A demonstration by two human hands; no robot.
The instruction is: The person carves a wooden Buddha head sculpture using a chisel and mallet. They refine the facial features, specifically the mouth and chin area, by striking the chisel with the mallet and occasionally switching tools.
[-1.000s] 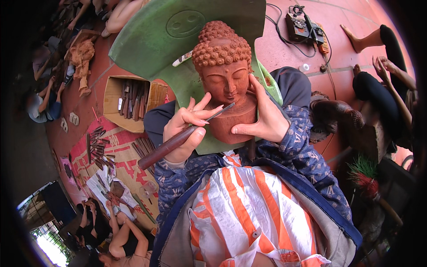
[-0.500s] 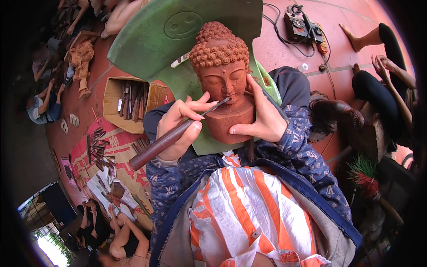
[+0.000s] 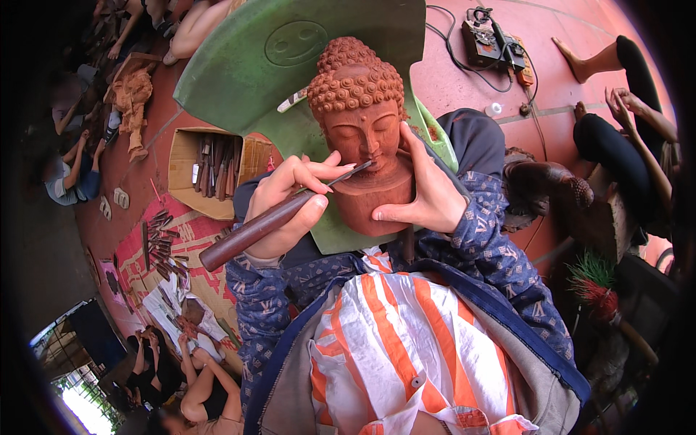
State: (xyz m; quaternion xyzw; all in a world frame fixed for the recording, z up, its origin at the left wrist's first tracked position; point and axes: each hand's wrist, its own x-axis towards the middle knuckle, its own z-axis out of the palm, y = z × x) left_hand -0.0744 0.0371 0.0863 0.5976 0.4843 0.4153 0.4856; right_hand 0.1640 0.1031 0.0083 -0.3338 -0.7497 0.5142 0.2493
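A reddish-brown wooden Buddha head [image 3: 360,123] with curled hair stands upright in front of me on a green plastic chair seat [image 3: 232,69]. My left hand [image 3: 279,203] is closed round a carving chisel [image 3: 250,233] with a thick dark wooden handle. The thin metal tip lies at the mouth of the carving, and a fingertip rests close to its cheek. From the other side my right hand [image 3: 433,190] grips the carving, fingers along the side of the face and thumb across the round neck block.
Left of me, a cardboard box [image 3: 243,163] holds several chisels, and more tools [image 3: 161,243] lie on a red mat. A black power box [image 3: 484,45] with cables sits far right. Other people are seated around; a carved figure [image 3: 132,101] lies far left.
The chisel handle and my left hand have shifted slightly left, with the tip still at the mouth. My right hand keeps its grip on the carving.
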